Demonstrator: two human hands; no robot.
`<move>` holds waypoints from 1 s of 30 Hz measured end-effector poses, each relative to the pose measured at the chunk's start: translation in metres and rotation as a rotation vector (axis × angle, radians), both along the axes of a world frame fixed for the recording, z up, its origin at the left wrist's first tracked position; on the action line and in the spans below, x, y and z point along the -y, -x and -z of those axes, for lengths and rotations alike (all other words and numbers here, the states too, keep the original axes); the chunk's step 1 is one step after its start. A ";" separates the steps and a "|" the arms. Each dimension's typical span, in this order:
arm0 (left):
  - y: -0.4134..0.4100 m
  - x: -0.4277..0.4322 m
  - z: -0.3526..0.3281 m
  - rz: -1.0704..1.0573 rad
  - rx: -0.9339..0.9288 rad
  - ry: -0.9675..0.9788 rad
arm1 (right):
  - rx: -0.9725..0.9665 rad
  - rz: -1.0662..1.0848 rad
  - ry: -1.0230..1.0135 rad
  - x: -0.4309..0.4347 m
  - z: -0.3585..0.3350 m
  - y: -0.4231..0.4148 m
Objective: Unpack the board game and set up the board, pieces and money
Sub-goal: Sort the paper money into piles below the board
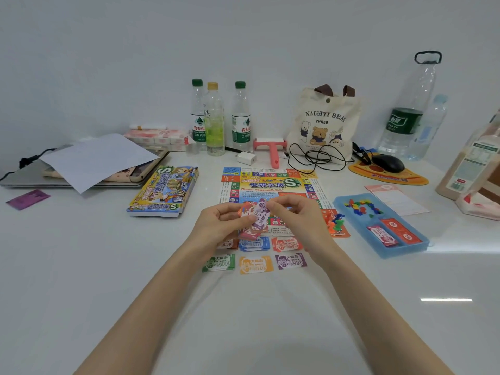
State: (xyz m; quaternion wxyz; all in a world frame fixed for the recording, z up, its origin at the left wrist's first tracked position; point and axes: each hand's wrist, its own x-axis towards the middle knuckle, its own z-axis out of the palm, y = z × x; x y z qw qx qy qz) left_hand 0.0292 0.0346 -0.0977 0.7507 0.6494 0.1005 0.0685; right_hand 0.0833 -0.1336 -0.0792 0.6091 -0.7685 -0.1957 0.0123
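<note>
Head view shows my left hand (216,226) gripping a small fan of paper notes (254,226), red and lilac with white print, just above the near edge of the board (270,182). My right hand (290,212) pinches the top one's corner.

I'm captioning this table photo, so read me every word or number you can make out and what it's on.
"NAUGHTY BEAR THREE": tote bag.
"世界之旅": game board and game box.
"农夫山": green-capped water bottles.
"MONEY": play notes on the table.
Too blurred to read: note values, board squares, large bottle's green label.
</note>
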 end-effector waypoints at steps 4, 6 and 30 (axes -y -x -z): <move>0.000 0.003 0.001 0.001 0.001 -0.039 | 0.009 0.061 -0.063 -0.005 0.002 0.002; 0.000 0.004 0.001 -0.017 0.013 -0.021 | -0.005 0.072 -0.093 -0.005 0.003 0.005; -0.001 0.009 0.002 -0.129 0.014 0.101 | -0.149 -0.139 0.173 0.046 -0.013 0.000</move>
